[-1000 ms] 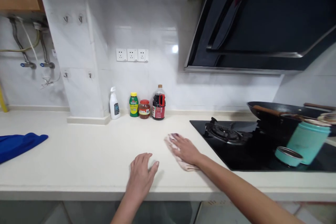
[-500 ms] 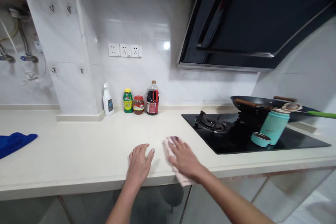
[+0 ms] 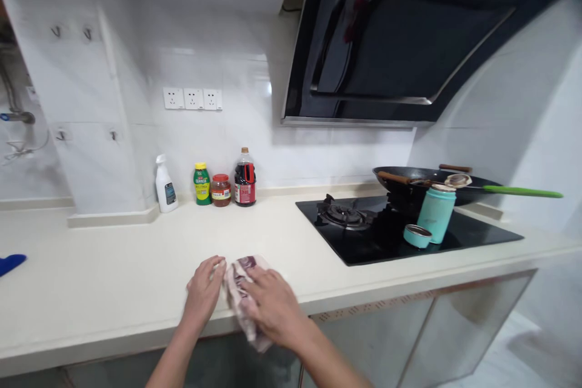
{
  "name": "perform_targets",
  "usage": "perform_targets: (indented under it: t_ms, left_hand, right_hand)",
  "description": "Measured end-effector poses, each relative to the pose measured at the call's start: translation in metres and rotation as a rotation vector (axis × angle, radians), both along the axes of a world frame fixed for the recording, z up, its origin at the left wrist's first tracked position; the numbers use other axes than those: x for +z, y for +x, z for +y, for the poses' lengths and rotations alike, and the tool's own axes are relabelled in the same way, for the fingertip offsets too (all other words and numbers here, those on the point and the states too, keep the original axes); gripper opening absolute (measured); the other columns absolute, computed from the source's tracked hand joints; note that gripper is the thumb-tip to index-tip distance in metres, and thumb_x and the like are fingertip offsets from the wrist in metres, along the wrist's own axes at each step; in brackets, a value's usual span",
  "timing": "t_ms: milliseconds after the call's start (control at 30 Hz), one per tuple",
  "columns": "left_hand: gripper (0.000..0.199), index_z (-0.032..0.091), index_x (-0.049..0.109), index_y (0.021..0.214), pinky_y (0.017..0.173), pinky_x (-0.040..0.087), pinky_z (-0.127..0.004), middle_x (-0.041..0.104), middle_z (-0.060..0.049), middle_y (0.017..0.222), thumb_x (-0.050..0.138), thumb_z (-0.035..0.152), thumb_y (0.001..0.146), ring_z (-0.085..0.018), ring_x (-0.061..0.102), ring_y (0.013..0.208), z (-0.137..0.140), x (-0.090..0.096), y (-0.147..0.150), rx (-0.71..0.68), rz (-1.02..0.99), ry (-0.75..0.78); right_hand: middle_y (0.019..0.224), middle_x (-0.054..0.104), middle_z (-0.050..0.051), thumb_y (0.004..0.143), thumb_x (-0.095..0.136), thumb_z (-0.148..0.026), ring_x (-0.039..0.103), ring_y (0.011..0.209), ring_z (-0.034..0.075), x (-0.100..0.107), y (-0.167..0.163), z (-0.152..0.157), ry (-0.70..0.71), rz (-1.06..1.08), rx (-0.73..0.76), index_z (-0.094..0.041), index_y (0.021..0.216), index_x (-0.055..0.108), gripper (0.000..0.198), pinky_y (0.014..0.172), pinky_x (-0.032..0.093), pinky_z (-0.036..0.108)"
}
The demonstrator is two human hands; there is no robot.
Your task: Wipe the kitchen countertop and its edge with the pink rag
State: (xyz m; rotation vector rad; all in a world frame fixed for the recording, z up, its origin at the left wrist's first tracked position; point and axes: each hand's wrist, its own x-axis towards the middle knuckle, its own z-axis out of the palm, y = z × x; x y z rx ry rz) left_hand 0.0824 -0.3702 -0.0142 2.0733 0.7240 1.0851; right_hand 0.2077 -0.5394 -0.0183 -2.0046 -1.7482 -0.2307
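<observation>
My right hand [image 3: 271, 302] presses a pale cloth with purple patches [image 3: 238, 279] against the cream countertop [image 3: 122, 273]. The cloth's lower end hangs over the front edge. Just left of the cloth, my left hand [image 3: 205, 291] rests on the counter with its fingers bent and the thumb apart, holding nothing that I can see. Whether its thumb touches the cloth's edge is unclear.
Along the wall stand a white spray bottle [image 3: 166, 187], a green-yellow bottle [image 3: 202, 185], a red-lidded jar [image 3: 221, 191] and a dark sauce bottle [image 3: 245, 182]. Rightward are a black gas stove [image 3: 364, 242], a wok [image 3: 473, 191], a turquoise flask [image 3: 436, 212] and its cup [image 3: 417, 236].
My right hand has drawn the cloth leftward, close to my left hand. The left hand has shifted slightly along the counter. The view has turned to the right.
</observation>
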Motion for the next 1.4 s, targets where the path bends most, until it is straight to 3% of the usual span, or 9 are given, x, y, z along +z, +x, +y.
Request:
perform_targets:
  t_ms: [200, 367, 467, 600, 800, 933, 1133, 1267, 1400]
  left_hand:
    - [0.050, 0.025, 0.072, 0.105, 0.112, 0.045, -0.054, 0.074, -0.007, 0.120, 0.042, 0.062, 0.089, -0.029, 0.065, 0.121, -0.007, 0.005, 0.002, 0.002, 0.110, 0.025]
    - [0.046, 0.028, 0.071, 0.105, 0.114, 0.036, -0.057, 0.074, -0.005, 0.122, 0.040, 0.059, 0.091, -0.029, 0.061, 0.125, -0.016, 0.006, 0.005, -0.029, 0.220, 0.092]
    - [0.045, 0.028, 0.070, 0.105, 0.112, 0.035, -0.056, 0.074, -0.004, 0.122, 0.039, 0.058, 0.092, -0.029, 0.061, 0.126, -0.019, 0.006, 0.005, -0.046, 0.244, 0.119]
    - [0.043, 0.029, 0.070, 0.106, 0.112, 0.035, -0.054, 0.074, -0.002, 0.122, 0.039, 0.057, 0.095, -0.028, 0.061, 0.125, -0.022, 0.005, 0.006, -0.053, 0.254, 0.144]
    - [0.041, 0.026, 0.068, 0.112, 0.110, 0.041, -0.056, 0.073, -0.005, 0.122, 0.041, 0.054, 0.098, -0.028, 0.063, 0.121, -0.016, -0.001, 0.008, -0.051, 0.264, 0.239]
    - [0.039, 0.021, 0.059, 0.128, 0.110, 0.047, -0.050, 0.062, -0.014, 0.138, 0.050, 0.045, 0.098, -0.029, 0.058, 0.131, -0.022, -0.006, 0.000, -0.022, 0.033, 0.551]
    - [0.061, 0.023, 0.041, 0.149, 0.113, 0.047, -0.044, 0.052, -0.016, 0.149, 0.056, 0.017, 0.090, -0.027, 0.048, 0.141, -0.079, -0.029, 0.006, -0.320, 0.091, 1.047]
    - [0.087, 0.016, 0.033, 0.154, 0.110, 0.048, -0.051, 0.057, -0.021, 0.143, 0.067, 0.012, 0.074, -0.033, 0.053, 0.136, -0.108, -0.040, 0.033, -0.263, 0.301, 1.012]
    - [0.099, 0.015, 0.040, 0.150, 0.112, 0.046, -0.056, 0.054, -0.023, 0.148, 0.084, 0.017, 0.062, -0.039, 0.051, 0.137, -0.122, -0.038, 0.048, -0.119, 0.525, 0.927]
  right_hand:
    - [0.142, 0.059, 0.007, 0.103, 0.034, -0.030, 0.051, 0.131, 0.025, -0.034, 0.108, -0.105, 0.213, -0.180, -0.325, -0.023, 0.128, 0.069, 0.044, 0.112, 0.038, 0.046]
    - [0.133, 0.062, 0.010, 0.104, 0.038, -0.034, 0.055, 0.124, 0.027, -0.068, 0.177, -0.178, 0.462, -0.332, -0.419, -0.021, 0.123, 0.069, 0.039, 0.103, 0.039, 0.045]
    - [0.124, 0.065, 0.011, 0.103, 0.038, -0.037, 0.058, 0.117, 0.029, -0.076, 0.182, -0.176, 0.602, -0.345, -0.580, -0.020, 0.113, 0.070, 0.037, 0.099, 0.037, 0.047]
    - [0.114, 0.065, 0.013, 0.101, 0.041, -0.038, 0.057, 0.110, 0.033, -0.082, 0.137, -0.121, 0.859, -0.360, -0.767, -0.019, 0.100, 0.067, 0.033, 0.097, 0.033, 0.051]
    - [0.116, 0.064, 0.009, 0.100, 0.042, -0.026, 0.052, 0.119, 0.031, -0.086, 0.014, -0.024, 0.939, -0.208, -0.522, -0.022, 0.110, 0.064, 0.024, 0.108, 0.023, 0.053]
    - [0.125, 0.063, 0.006, 0.101, 0.038, -0.022, 0.048, 0.128, 0.028, -0.083, -0.029, -0.004, 0.853, -0.025, -0.314, -0.025, 0.122, 0.061, 0.031, 0.114, 0.017, 0.050]
    - [0.141, 0.056, 0.006, 0.108, 0.031, -0.030, 0.045, 0.137, 0.024, -0.082, -0.019, -0.030, 0.851, 0.442, 0.006, -0.027, 0.141, 0.048, 0.037, 0.120, 0.026, 0.048]
    - [0.136, 0.059, 0.008, 0.110, 0.033, -0.041, 0.055, 0.127, 0.023, -0.067, 0.006, -0.064, 0.731, 0.831, 0.138, -0.025, 0.138, 0.052, 0.037, 0.107, 0.047, 0.039]
    - [0.119, 0.064, 0.008, 0.107, 0.040, -0.043, 0.058, 0.117, 0.024, -0.036, 0.079, -0.105, 0.863, 0.565, -0.070, -0.024, 0.113, 0.064, 0.031, 0.103, 0.047, 0.040]
